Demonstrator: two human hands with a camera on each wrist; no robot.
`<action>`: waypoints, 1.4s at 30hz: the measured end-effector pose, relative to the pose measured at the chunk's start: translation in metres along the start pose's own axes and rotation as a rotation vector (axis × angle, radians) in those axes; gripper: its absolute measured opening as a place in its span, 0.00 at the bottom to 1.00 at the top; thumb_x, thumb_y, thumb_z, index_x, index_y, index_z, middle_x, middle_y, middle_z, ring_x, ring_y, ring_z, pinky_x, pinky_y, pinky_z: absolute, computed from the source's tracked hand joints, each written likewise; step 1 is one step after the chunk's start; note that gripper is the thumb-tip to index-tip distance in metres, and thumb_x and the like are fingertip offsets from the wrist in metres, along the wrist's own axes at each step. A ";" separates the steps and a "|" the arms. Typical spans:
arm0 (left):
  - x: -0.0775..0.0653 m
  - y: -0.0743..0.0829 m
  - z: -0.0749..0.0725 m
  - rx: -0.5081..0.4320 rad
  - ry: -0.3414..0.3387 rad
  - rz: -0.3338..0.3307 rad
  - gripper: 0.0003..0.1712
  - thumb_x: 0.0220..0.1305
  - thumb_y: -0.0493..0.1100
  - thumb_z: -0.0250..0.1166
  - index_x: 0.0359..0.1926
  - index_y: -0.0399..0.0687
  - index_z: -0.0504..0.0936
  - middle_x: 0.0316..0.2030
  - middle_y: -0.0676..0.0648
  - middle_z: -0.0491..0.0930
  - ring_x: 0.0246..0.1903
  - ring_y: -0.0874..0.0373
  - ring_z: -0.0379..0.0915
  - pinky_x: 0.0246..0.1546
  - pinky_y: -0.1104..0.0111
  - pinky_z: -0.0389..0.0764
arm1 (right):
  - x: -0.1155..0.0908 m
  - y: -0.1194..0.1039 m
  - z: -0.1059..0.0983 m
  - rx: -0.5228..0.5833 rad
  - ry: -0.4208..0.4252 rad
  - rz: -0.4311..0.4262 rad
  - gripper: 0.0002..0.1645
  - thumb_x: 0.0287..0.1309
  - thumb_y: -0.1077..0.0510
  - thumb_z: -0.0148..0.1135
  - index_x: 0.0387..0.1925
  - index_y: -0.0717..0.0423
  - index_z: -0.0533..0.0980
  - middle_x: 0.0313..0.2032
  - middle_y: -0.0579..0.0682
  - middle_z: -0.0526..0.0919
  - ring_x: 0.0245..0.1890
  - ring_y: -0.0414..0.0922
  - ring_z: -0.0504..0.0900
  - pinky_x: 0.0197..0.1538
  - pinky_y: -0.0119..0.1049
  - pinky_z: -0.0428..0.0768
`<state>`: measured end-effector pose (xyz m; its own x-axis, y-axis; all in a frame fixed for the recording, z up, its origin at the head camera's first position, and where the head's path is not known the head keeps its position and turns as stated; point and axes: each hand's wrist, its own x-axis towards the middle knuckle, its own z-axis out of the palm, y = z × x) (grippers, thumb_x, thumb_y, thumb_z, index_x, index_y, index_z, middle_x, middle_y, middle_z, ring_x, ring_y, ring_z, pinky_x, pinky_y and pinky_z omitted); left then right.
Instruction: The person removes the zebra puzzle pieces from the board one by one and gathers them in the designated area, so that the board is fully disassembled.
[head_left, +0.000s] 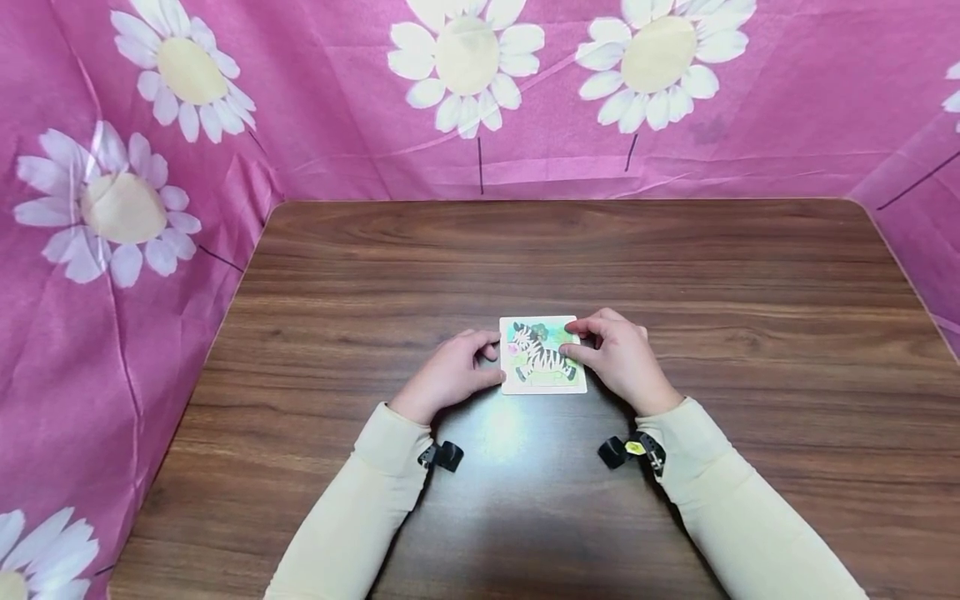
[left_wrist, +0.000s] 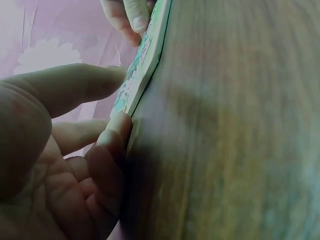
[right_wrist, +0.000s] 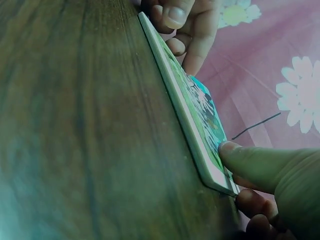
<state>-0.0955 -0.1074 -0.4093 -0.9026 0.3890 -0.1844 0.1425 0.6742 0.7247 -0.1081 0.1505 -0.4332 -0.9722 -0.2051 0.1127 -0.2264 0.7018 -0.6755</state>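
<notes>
A small square zebra jigsaw puzzle [head_left: 538, 357] with a pale border lies close to the tabletop between both hands. My left hand [head_left: 453, 371] grips its left side, the thumb at the near corner and bent fingers along the edge. In the left wrist view, a left fingertip [left_wrist: 120, 122] meets the board's rim. My right hand [head_left: 622, 354] pinches the puzzle's right side, thumb on the picture. From the right wrist view, the right thumb [right_wrist: 235, 152] presses the top face while other fingers [right_wrist: 250, 200] curl at the edge, partly hidden.
The brown wood-grain table [head_left: 375, 275] extends on all sides of the puzzle. Pink cloth with large daisies [head_left: 322, 100] hangs behind it and along the left. Black wrist straps with small cameras [head_left: 450, 456] sit over the pale sleeves [head_left: 352, 500].
</notes>
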 end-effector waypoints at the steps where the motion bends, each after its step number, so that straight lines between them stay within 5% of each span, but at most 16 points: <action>1: 0.001 0.000 -0.001 0.001 -0.005 -0.001 0.30 0.57 0.42 0.73 0.60 0.38 0.77 0.40 0.52 0.79 0.40 0.57 0.73 0.51 0.64 0.74 | 0.000 0.000 -0.001 0.001 -0.001 -0.001 0.16 0.50 0.55 0.78 0.41 0.57 0.86 0.35 0.50 0.81 0.34 0.46 0.75 0.49 0.51 0.60; 13: 0.000 -0.003 0.002 0.044 -0.041 0.050 0.34 0.53 0.45 0.77 0.60 0.42 0.77 0.40 0.53 0.77 0.42 0.57 0.71 0.50 0.64 0.72 | -0.011 0.005 -0.005 -0.006 -0.006 -0.020 0.18 0.50 0.55 0.77 0.43 0.55 0.83 0.32 0.47 0.77 0.32 0.44 0.72 0.46 0.46 0.59; 20: -0.005 -0.015 0.018 -0.181 0.139 0.087 0.24 0.57 0.40 0.74 0.55 0.42 0.81 0.38 0.51 0.81 0.32 0.61 0.74 0.37 0.71 0.76 | -0.017 0.011 -0.005 -0.006 0.029 -0.052 0.18 0.49 0.55 0.78 0.42 0.55 0.83 0.31 0.47 0.77 0.31 0.44 0.72 0.46 0.46 0.60; 24: -0.009 -0.017 0.025 -0.249 0.229 0.187 0.20 0.56 0.35 0.74 0.51 0.42 0.83 0.41 0.48 0.81 0.37 0.59 0.76 0.37 0.70 0.77 | -0.015 0.010 -0.008 -0.007 0.014 -0.049 0.18 0.49 0.55 0.78 0.43 0.55 0.83 0.32 0.47 0.78 0.31 0.44 0.72 0.46 0.46 0.59; 30: -0.018 -0.015 0.029 -0.204 0.188 0.257 0.19 0.57 0.37 0.73 0.51 0.45 0.85 0.44 0.49 0.82 0.41 0.59 0.76 0.43 0.70 0.78 | -0.010 0.006 -0.010 0.047 0.000 -0.065 0.20 0.50 0.57 0.78 0.45 0.57 0.83 0.34 0.48 0.79 0.31 0.43 0.72 0.40 0.35 0.67; 35: -0.016 -0.013 0.028 -0.126 0.284 0.206 0.20 0.55 0.39 0.75 0.50 0.45 0.84 0.46 0.49 0.81 0.48 0.55 0.76 0.55 0.62 0.74 | -0.004 0.002 -0.011 0.112 0.057 -0.174 0.20 0.50 0.60 0.78 0.46 0.59 0.83 0.32 0.50 0.79 0.31 0.43 0.73 0.33 0.29 0.67; 42: -0.012 -0.011 0.027 0.028 0.274 0.135 0.25 0.53 0.47 0.77 0.53 0.50 0.83 0.60 0.50 0.77 0.63 0.52 0.69 0.64 0.49 0.61 | 0.007 -0.009 -0.003 0.099 -0.004 -0.253 0.20 0.54 0.56 0.75 0.48 0.58 0.83 0.40 0.49 0.81 0.40 0.46 0.76 0.44 0.40 0.71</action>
<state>-0.0754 -0.1027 -0.4329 -0.9501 0.2952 0.1010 0.2765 0.6466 0.7109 -0.1132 0.1448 -0.4236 -0.8850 -0.3685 0.2847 -0.4554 0.5577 -0.6939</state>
